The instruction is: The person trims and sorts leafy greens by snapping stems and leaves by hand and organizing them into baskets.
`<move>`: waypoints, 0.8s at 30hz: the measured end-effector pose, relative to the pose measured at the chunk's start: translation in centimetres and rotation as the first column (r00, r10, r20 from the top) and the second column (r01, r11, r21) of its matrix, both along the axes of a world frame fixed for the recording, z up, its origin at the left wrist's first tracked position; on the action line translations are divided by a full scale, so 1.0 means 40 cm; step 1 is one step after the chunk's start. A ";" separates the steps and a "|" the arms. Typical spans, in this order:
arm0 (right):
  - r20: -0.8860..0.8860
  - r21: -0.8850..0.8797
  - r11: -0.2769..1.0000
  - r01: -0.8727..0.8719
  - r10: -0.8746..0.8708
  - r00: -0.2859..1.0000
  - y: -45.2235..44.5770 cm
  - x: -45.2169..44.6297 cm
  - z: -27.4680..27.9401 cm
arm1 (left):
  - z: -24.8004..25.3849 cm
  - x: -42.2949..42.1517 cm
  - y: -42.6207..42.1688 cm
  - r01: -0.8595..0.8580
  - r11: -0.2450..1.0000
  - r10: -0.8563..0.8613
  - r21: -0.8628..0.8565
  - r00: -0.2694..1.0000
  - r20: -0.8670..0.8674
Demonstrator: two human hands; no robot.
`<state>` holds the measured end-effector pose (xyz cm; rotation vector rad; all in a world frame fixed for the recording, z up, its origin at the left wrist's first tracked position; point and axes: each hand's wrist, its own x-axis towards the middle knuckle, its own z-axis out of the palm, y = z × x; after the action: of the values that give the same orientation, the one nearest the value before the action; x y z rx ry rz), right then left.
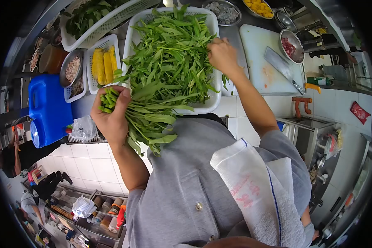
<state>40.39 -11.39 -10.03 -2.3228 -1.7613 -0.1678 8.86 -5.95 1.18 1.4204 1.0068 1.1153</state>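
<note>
My left hand is wrapped round a bunch of water spinach, its cut stem ends sticking out above my thumb and its leaves fanning toward the basket. A white plastic basket in front of me is heaped with more loose water spinach. At the basket's right edge, my right hand has its fingers curled in against the leaves of the heap. The fingertips are partly hidden there, though they appear closed on some of the greens.
To the right, a cleaver lies on a white cutting board, beside a bowl of chopped meat. A blue jug stands left. Yellow corn cobs fill a small basket. Another person's arm shows at far left.
</note>
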 end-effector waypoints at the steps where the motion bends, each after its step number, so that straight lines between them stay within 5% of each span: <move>1: 0.000 0.004 1.000 -0.003 0.003 1.000 0.007 0.008 -0.012 | 0.003 -0.001 0.001 -0.006 1.000 0.006 0.013 1.000 0.004; 3: -0.148 0.080 0.996 -0.042 0.053 0.988 0.022 0.017 -0.012 | 0.008 -0.008 0.002 -0.022 0.999 0.021 0.029 1.000 0.006; 10: -0.063 0.008 0.999 -0.042 0.043 0.997 0.017 0.017 0.007 | 0.003 -0.032 0.013 -0.052 0.998 0.053 -0.031 0.997 0.061; 13: -0.150 0.179 0.983 -0.027 0.055 0.987 0.002 0.076 0.057 | -0.004 -0.049 0.018 -0.086 0.996 0.088 -0.034 0.995 0.051; 15: -0.758 0.131 0.978 0.160 -0.005 0.652 -0.011 0.086 0.124 | -0.006 -0.059 0.018 -0.082 0.996 0.083 -0.035 0.996 0.033; 18: -0.800 0.282 0.944 0.173 0.131 0.585 -0.004 0.083 0.178 | -0.008 -0.049 0.025 -0.039 0.998 0.041 -0.046 0.998 0.043; 24: -0.772 0.217 0.976 -0.036 0.194 0.606 0.019 0.098 0.188 | -0.010 -0.024 0.026 0.066 0.996 -0.063 -0.059 0.997 0.036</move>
<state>44.32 -10.61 -2.51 -1.6949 -1.3232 0.6211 7.91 -4.91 0.80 1.3723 0.9561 1.0507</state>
